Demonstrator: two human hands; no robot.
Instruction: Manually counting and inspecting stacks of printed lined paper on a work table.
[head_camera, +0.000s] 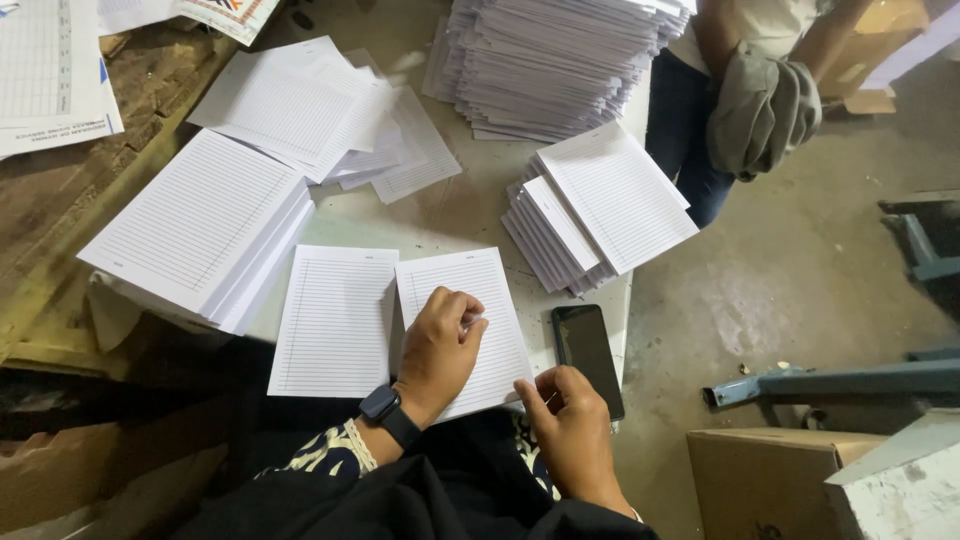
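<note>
Two small stacks of lined white sheets lie side by side on the table in front of me. My left hand (440, 345), with a black watch on its wrist, rests curled on the right stack (480, 290), fingers pressing the paper. At that stack's lower right corner my right hand (568, 415) pinches the sheets between thumb and fingers. The left stack (335, 320) lies untouched beside my left hand.
A black phone (587, 355) lies by the table's right edge. Thick piles of lined pads stand at left (200, 225), right (600, 205) and far back (560, 60). A person (750, 90) stands at the table's far right. A cardboard box (770, 480) sits on the floor.
</note>
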